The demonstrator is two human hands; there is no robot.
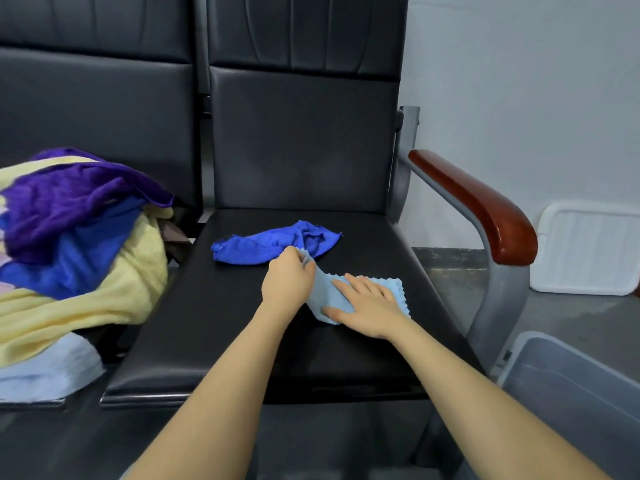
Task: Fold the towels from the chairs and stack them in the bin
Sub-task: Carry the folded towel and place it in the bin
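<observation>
Right fingers [372, 289] spread flat and straight, pressing down on the pale blue cloth [329, 296] near the front of the black seat [242, 323]; probably pinning it there so nothing slides while the other side is worked. Right hand [367, 306] covering most of the cloth, only the zigzag edge showing past the knuckles on the right.

Left fingers curled over, pinching the cloth's far left corner and lifting it just off the seat; fingertips hidden behind the knuckles, so exact grip not clear. Left hand [287, 278] raised slightly, apparently ready to carry that corner across for a fold. Cloth pulled taut between the pinch and the pinning palm, most likely to keep the crease straight.

Just behind the hands, touching or nearly touching the lifted corner, a crumpled bright blue towel [270, 245] lying unfolded on the same seat, seemingly waiting its turn. On the next seat to the left, a heap of towels [76, 244] in purple, blue, yellow and pale blue, still to be done.

At lower right, down on the floor beside the chair's metal frame, a clear plastic bin [571, 386]; nothing seen inside the visible part. Set within easy reach of the right arm, presumably for dropping folded pieces in. Farther right, a white tray or lid [588, 251] leaning by the wall.
</observation>
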